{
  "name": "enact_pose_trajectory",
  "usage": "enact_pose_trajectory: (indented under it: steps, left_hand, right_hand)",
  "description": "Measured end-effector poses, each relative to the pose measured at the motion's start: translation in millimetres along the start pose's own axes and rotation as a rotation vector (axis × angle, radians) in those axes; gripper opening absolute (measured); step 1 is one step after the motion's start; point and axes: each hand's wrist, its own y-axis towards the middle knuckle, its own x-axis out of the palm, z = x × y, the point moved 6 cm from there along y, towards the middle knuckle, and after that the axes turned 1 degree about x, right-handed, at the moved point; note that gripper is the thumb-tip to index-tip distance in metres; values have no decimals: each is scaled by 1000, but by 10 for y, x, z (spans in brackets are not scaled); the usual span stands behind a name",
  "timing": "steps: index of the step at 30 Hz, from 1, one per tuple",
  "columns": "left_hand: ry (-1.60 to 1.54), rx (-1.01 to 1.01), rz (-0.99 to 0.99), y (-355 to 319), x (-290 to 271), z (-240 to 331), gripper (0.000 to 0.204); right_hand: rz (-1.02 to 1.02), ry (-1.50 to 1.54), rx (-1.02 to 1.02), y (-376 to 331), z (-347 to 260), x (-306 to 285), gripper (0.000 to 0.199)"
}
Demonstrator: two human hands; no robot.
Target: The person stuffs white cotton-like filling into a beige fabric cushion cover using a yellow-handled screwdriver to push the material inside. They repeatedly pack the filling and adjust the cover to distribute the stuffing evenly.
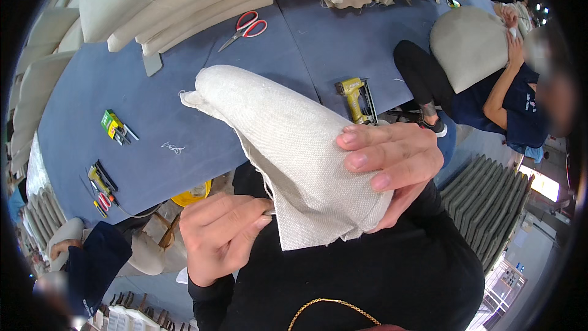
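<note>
Beige woven fabric cover (288, 147) pulled over a tapered padded form, held up in front of the chest, above the near edge of the blue worktable (153, 129). Right hand (392, 165) wrapped round the wide end, fingers (367, 159) spread across the cloth and holding it taut. Left hand (217, 236) closed tight at the loose lower hem, pinching the edge — a sliver of something metallic between thumb and forefinger, too hidden to identify.

Step judged in hand: fitting or trimming the cover's free edge on the form. Next move judged to call for steady tension from the right hand while the left works along the hem, with no slack or puckering let in.

Relative to the cover: yellow staple gun (356, 99) on the table just beyond it, red-handled scissors (246, 28) farther off, small green box (111, 121) well to the left. Stacked beige cushions (177, 0) at the table's far side. Another person (508, 98) seated well to the right, holding a similar padded piece.
</note>
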Motion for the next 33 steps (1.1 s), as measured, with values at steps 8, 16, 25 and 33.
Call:
enact_pose_trajectory:
  steps: [8, 16, 25, 33]
  left_hand:
    - [-124, -14, 0, -30, 12, -206, 13]
    - [-87, 3, -12, -1, 14, -180, 12]
    - [-21, -35, -5, 3, -7, 27, 14]
    - [-56, -25, 39, 88, 1, -8, 15]
  right_hand:
    - [-28, 18, -29, 32, -21, 19, 68]
    - [-27, 71, -80, -48, 26, 4, 75]
    - [-52, 49, -52, 1, 17, -16, 73]
    - [-4, 72, 22, 48, 66, -63, 70]
